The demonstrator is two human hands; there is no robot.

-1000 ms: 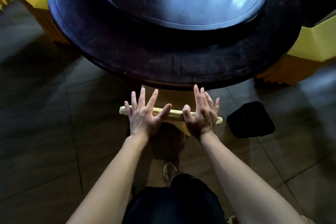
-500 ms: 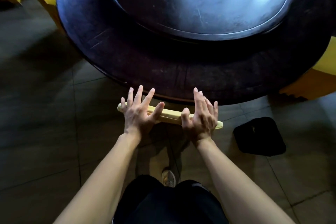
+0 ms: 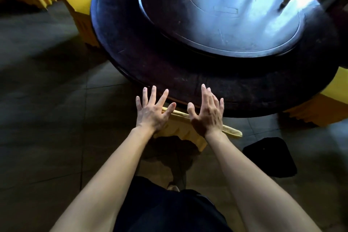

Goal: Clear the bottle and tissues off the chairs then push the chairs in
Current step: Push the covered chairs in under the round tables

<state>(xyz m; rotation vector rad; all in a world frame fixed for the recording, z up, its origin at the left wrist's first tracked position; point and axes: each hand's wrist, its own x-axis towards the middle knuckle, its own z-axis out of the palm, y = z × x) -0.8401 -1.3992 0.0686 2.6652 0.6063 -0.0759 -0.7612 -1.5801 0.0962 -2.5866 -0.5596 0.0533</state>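
Your left hand [image 3: 150,113] and right hand [image 3: 207,117], both flat with fingers spread, press the chair's top rail [image 3: 179,114], which runs crosswise under them, tight against the desk [image 3: 254,103] ahead.

L hand [image 3: 150,112] & R hand [image 3: 207,117], fingers spread, on yellow chair back [image 3: 180,118] (seat under dark round table [image 3: 169,68])

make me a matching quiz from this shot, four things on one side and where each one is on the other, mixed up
Things:
1 left hand
2 turntable
3 black pad
4 chair back

Places:
a on the floor, right of the chair
b middle of the table
c by the table's near edge
d on the chair back, fingers spread

Pairs: 1-d; 2-b; 3-a; 4-c
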